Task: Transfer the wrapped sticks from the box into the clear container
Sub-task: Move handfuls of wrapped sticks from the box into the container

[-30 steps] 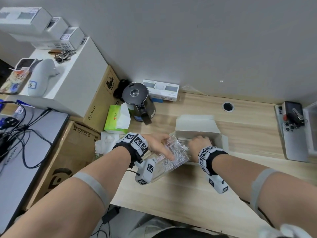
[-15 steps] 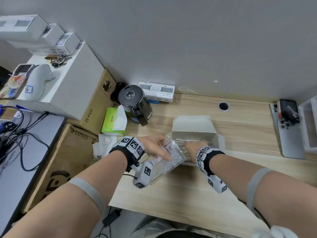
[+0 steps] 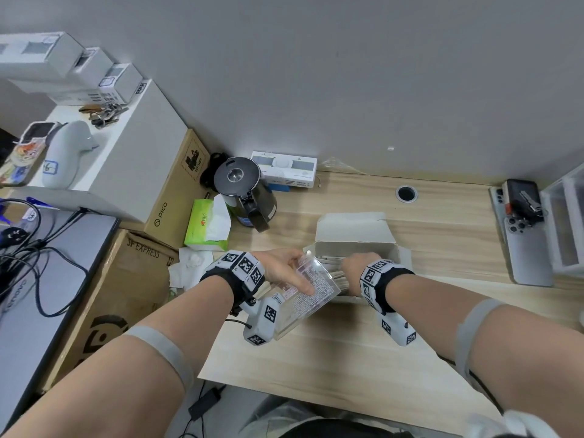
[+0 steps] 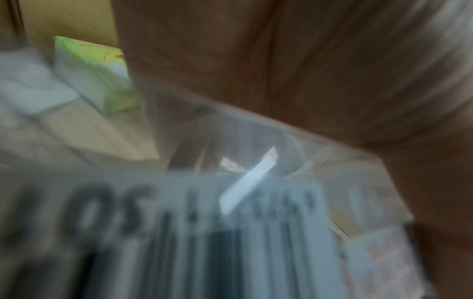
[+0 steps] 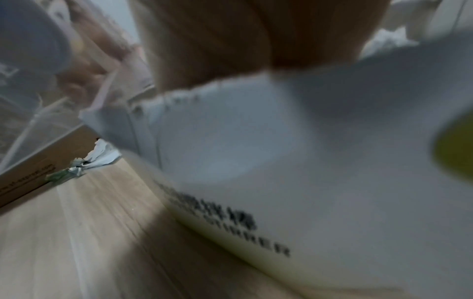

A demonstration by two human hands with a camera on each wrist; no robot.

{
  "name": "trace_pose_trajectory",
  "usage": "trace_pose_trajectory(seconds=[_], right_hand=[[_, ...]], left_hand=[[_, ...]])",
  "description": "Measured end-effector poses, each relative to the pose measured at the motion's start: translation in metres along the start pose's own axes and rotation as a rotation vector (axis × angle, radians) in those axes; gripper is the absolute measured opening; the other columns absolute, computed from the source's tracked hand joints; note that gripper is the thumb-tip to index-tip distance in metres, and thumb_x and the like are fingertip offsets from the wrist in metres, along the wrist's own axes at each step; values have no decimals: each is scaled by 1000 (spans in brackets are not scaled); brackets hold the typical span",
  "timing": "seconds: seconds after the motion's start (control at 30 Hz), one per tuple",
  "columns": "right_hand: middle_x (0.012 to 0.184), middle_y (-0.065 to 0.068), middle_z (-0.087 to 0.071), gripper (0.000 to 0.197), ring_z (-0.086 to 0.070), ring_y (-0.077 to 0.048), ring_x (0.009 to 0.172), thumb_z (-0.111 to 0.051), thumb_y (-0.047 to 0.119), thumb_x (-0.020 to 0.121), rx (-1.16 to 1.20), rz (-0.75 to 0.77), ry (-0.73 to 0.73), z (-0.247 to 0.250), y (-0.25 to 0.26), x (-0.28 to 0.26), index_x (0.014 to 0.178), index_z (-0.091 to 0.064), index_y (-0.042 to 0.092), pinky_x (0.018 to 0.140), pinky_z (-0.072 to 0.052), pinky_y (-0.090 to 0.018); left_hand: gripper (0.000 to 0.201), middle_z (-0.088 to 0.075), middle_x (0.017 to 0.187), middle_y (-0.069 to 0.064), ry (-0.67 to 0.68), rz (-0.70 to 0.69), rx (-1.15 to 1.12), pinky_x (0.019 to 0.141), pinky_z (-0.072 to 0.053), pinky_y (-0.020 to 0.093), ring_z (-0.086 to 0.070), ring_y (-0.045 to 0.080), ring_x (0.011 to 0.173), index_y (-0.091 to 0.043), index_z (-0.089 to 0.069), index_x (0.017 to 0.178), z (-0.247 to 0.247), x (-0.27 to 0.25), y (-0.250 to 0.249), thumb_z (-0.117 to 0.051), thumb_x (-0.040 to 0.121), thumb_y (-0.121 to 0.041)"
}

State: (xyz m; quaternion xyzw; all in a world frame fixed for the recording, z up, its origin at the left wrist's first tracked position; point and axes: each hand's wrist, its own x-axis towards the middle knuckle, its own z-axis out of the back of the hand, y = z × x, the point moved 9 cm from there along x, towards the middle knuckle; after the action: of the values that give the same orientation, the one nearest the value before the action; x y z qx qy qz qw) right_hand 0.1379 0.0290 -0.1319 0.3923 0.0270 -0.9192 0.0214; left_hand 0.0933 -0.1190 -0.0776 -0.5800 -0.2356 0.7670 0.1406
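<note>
Clear container (image 3: pixel 308 290) tilted in our left hand (image 3: pixel 279 267), gripped, mouth beside the box (image 3: pixel 357 245); right hand (image 3: pixel 358 263) reaches inside among wrapped sticks (image 3: pixel 331 262), grip unclear; transfer looks early, most remain.

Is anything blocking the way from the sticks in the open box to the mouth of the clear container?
Nothing visible does. The left hand holds the clear container tilted at the box's left end. The right hand is down among the wrapped sticks; its fingers are hidden.
</note>
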Motion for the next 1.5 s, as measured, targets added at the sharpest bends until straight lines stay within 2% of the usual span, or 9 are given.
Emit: trace_pose_trajectory(seconds=[0.13,0.37,0.5,0.63,0.77,0.97,1.17,1.3,1.5], right_hand=[[75,-4,-66,21,-57,-21,55,-68,21,74,67,9,-7,18,-8,-12,93,-68,10,48,-44,-24],[91,-7,-71,28,-69,-25,76,-68,26,75,114,47,-34,45,-23,-28,99,-63,14,68,-58,-35],[91,-6,-70,24,-62,-24,69,-68,25,78,87,25,-40,62,-44,-46,99,-63,14,53,-45,-26],[74,-2,-62,21,-54,-23,55,-63,27,74,106,-46,-78,73,-78,-53,92,-64,15,51,-45,-26],[112,-3,-67,42,-66,-23,93,-65,32,82,145,-20,-126,94,-100,-71,119,-60,15,68,-53,-32],[91,0,-67,25,-65,-22,82,-69,27,77,168,92,-120,106,-93,-80,101,-64,21,61,-50,-30],[77,2,-65,19,-64,-21,68,-72,26,73,17,158,-66,103,-54,-71,89,-61,22,63,-58,-36],[71,-1,-57,26,-58,-22,63,-76,22,74,-110,157,-39,108,-40,-73,89,-56,15,53,-48,-29],[72,0,-55,33,-57,-19,63,-77,19,76,-199,161,-34,118,-33,-83,71,-44,18,58,-53,-32]], left_hand=[[93,-68,125,1,-12,13,-22,97,-56,40,-68,21,113,-21,-54,135,7,-7,-7,-93,53,-39],[50,-69,105,-3,-11,-32,33,88,-58,32,-70,13,94,-21,-55,118,27,-22,-44,-86,79,-18],[51,-70,109,-2,1,-45,124,97,-57,40,-71,17,99,-24,-57,113,31,-24,-65,-90,74,-25],[37,-70,102,-5,24,-58,181,76,-57,25,-70,10,88,-27,-58,105,29,-26,-84,-84,82,-14],[38,-68,101,-7,21,-42,207,68,-55,21,-68,7,85,-31,-55,103,27,-21,-93,-82,83,-12],[71,-69,120,4,-25,-15,211,96,-56,41,-69,23,107,-16,-54,132,19,-9,-102,-91,72,-26],[85,-66,119,5,-40,-65,160,96,-58,43,-70,23,105,-14,-50,135,10,-5,-117,-94,63,-28],[86,-68,116,3,-49,-96,179,98,-56,46,-70,28,110,-20,-53,132,6,-9,-120,-92,58,-37],[79,-66,129,8,5,-110,158,106,-51,48,-65,27,118,-14,-50,138,-1,-10,-121,-90,71,-24]])
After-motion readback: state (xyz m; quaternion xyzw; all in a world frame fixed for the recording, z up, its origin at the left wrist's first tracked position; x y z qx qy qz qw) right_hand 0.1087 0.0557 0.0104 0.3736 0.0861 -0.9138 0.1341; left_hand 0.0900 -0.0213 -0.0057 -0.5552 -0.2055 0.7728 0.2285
